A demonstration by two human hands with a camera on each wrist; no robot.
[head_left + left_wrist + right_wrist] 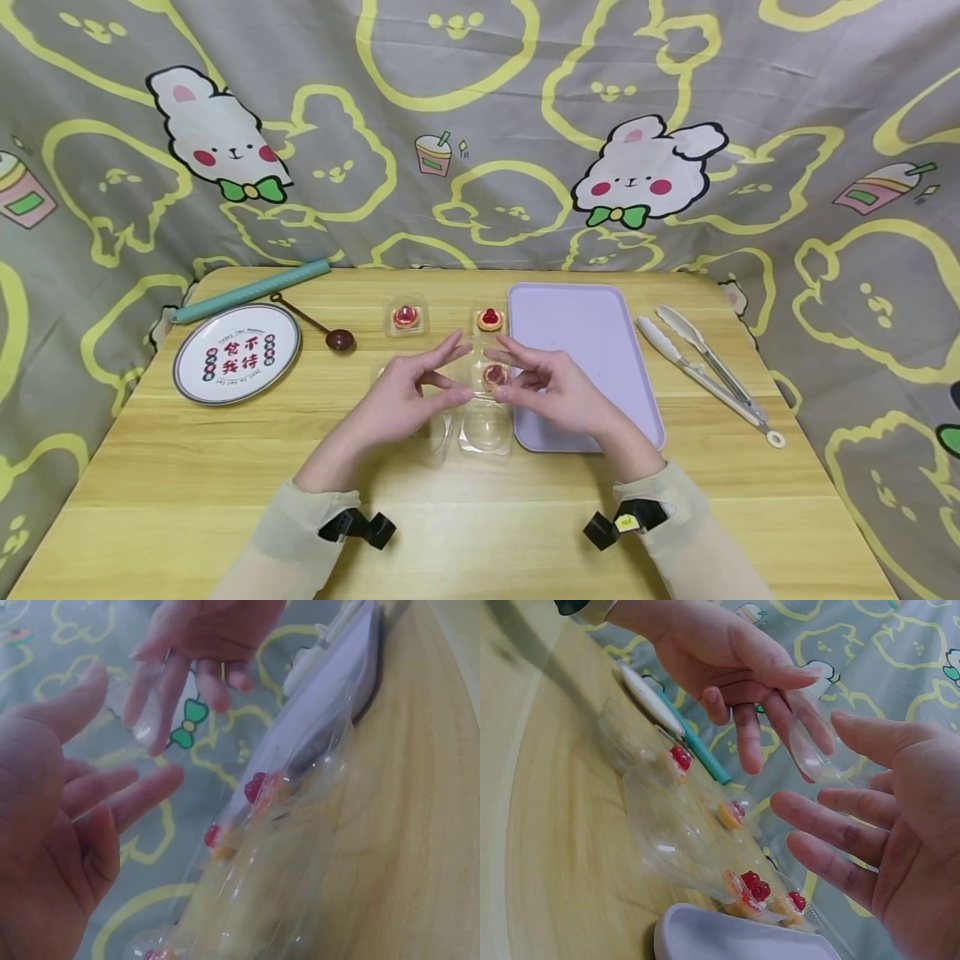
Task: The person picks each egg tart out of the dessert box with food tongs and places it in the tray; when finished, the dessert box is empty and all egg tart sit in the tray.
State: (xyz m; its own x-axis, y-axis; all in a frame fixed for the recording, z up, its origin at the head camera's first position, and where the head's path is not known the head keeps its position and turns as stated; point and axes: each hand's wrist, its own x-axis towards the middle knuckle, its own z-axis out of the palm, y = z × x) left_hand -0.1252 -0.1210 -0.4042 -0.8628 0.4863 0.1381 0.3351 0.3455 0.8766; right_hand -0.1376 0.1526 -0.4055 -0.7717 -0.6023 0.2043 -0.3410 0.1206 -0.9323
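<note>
My left hand (408, 387) and right hand (551, 387) face each other over the middle of the table, thumbs and fingers spread apart. Between their fingertips they hold a small clear plastic piece (808, 750), faint and partly hidden; its exact form is hard to tell. Below, on the table, a red-topped tart (495, 375) sits in a clear clamshell box whose lid (486, 427) lies folded open toward me. Another open box with a tart (679, 759) is mostly hidden under my left hand in the head view. Behind stand two boxed tarts, a left one (407, 315) and a right one (491, 319).
A lilac tray (577, 333) lies right of the boxes, with tongs (708, 371) beyond it. At the left are a white plate (236, 354), a brown ladle (340, 339) and a teal roll (251, 292). A patterned curtain (510, 67) hangs behind the table.
</note>
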